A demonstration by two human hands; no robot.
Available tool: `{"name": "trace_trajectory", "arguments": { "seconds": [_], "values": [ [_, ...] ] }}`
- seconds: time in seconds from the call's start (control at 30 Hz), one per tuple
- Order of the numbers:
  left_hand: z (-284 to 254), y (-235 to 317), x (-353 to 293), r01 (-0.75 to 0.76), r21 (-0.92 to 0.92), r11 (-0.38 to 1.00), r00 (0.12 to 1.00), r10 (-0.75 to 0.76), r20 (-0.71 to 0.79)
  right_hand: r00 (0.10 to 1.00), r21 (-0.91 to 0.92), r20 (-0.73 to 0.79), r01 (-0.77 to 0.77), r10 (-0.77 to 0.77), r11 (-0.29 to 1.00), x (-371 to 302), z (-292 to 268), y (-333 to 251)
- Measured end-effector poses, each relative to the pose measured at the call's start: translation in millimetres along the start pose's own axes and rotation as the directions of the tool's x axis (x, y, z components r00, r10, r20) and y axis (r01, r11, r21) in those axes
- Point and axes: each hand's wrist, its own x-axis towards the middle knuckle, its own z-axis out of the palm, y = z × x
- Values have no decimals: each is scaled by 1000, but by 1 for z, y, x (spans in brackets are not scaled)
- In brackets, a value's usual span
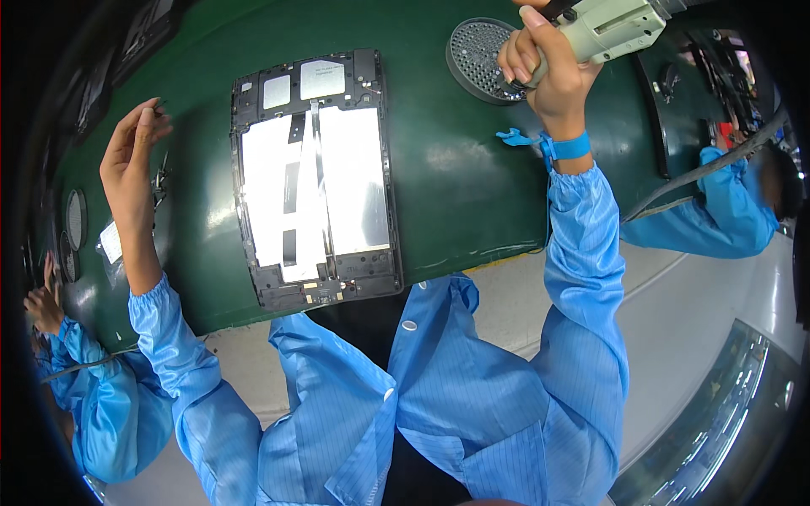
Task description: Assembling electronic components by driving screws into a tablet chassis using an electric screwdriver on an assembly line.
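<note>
My right hand is wrapped round a pale grey-green electric screwdriver, above the edge of a round dark screw tray with many small holes. A blue wrist strap circles that wrist. To the left, my left hand is raised, its thumb and fingers pinched on a small dark piece, too small to name. Between the hands an opened tablet lies on the green table, inner side up. Silvery battery panels, a thin central strip and a dark frame show in it.
Dark tools lie on the green table near my left wrist, by a small white label. Farther left stand other round trays. Co-workers in blue sleeves sit at both sides. A grey cable runs at right.
</note>
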Motion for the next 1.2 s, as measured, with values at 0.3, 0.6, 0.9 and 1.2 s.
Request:
{"name": "trace_trajectory", "arguments": {
  "seconds": [0.3,0.6,0.9,1.2],
  "values": [
    [3,3,-1,-33,-16,999,999,33,-25,865,638,295,138,-405,758,17,-8,29],
    [-2,-7,1,-9,-15,1000,1000,9,-20,1000,18,-9,-10,10,1000,0,2,0],
    [9,10,-4,54,-104,993,994,-43,100,998,43,45,41,-43,998,9,-8,14],
    [48,21,13,115,-216,970,938,-35,344,988,-3,92,123,-122,992,5,-6,3]
  ]
}}
